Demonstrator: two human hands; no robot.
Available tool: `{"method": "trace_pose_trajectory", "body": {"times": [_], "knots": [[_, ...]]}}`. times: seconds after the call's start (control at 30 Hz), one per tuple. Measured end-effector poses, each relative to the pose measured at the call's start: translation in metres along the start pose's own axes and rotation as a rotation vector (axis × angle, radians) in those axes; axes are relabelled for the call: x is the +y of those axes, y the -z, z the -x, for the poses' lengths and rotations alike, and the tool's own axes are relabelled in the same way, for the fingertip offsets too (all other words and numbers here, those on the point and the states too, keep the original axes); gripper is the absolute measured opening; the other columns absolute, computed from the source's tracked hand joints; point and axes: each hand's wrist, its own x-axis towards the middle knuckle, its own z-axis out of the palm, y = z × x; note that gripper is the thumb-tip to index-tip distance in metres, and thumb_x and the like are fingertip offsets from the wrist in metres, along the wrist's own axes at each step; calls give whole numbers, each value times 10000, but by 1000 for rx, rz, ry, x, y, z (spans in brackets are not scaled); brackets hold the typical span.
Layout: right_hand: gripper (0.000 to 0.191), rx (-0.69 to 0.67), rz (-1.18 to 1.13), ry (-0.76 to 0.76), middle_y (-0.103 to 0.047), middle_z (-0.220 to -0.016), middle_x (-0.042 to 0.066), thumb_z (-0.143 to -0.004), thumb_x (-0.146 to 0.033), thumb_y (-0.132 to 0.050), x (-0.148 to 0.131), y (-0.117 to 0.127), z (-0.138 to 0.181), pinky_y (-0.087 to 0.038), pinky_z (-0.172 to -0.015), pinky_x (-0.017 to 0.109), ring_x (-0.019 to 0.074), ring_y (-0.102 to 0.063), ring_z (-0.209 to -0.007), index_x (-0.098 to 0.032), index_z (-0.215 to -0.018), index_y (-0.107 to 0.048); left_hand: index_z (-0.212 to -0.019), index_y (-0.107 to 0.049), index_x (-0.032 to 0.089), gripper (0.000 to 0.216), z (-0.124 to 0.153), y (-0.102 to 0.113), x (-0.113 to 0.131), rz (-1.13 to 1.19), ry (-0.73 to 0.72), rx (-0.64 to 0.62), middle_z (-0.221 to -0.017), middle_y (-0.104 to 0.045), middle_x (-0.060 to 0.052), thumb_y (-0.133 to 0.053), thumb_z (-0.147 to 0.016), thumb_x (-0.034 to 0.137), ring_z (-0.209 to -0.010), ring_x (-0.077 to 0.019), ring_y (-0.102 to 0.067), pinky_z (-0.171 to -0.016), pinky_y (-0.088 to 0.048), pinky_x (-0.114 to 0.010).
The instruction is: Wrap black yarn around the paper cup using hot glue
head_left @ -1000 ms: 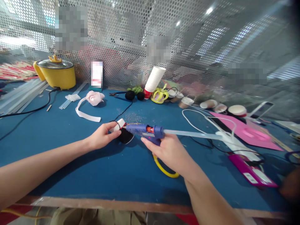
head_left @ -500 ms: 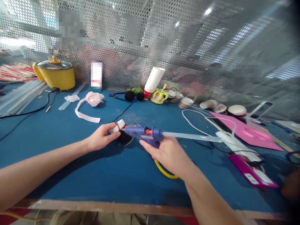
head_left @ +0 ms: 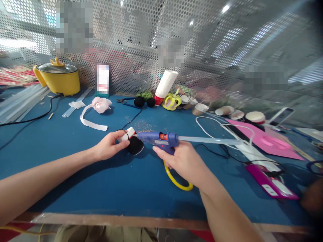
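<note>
My left hand (head_left: 108,146) is closed on a small paper cup (head_left: 135,146), tipped on its side over the table. Its rim is white and red, and black yarn covers the rest. A strand of black yarn (head_left: 133,118) runs from it to a black yarn ball (head_left: 139,102). A blue hot glue gun (head_left: 157,138) is in the grip of my right hand (head_left: 188,161), its nozzle at the cup's rim. From the gun's back sticks a long clear glue stick (head_left: 209,139). Yellow scissors handles (head_left: 176,181) lie under my right hand, partly hidden.
A white ribbon rose (head_left: 100,105), pliers (head_left: 126,100), stacked paper cups (head_left: 166,84) and a yellow crown-shaped piece (head_left: 171,102) stand towards the mesh screen. Left are a yellow electric pot (head_left: 59,79) and glue sticks (head_left: 22,101); right, a purple power strip (head_left: 271,183) and pink sheet (head_left: 264,139).
The glue gun has shifted slightly right and up, so more of the yarn-covered cup shows. My left hand stays almost where it was, still holding the cup.
</note>
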Motion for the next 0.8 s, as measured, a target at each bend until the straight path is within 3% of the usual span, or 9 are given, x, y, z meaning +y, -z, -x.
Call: {"method": "trace_pose_trajectory", "body": {"times": [0.23, 0.43, 0.7, 0.8], "knots": [[224, -33, -64, -132, -528, -388, -34, -762, -322, -527, 0, 3, -4, -418, -437, 228, 118, -520, -355, -184, -585, -517, -1008, -554, 127, 313, -1, 1, -2, 61, 0, -53, -994, -583, -65, -484, -806, 355, -879, -192, -541, -805, -429, -307], [254, -78, -109, -149, -502, -365, -40, -759, -334, -525, -3, 3, -1, -420, -430, 215, 113, -513, -353, -191, -551, -493, -991, -558, 129, 283, 0, 3, -3, 60, -28, -61, -969, -586, -57, -489, -807, 333, -909, -197, -535, -859, -406, -327], [282, -61, -92, -175, -529, -379, -22, -759, -372, -519, 4, 4, -5, -426, -453, 222, 121, -534, -364, -182, -551, -498, -1004, -555, 125, 289, 0, 3, -1, 73, -21, -68, -1094, -556, -82, -495, -798, 318, -948, -213, -524, -846, -403, -312], [244, -82, -112, -172, -531, -388, -29, -760, -374, -517, 4, 5, -5, -429, -456, 224, 121, -532, -370, -176, -617, -521, -1021, -555, 126, 299, 1, 4, -1, 74, -21, -69, -1100, -559, -85, -497, -795, 314, -964, -218, -523, -853, -401, -312]]}}
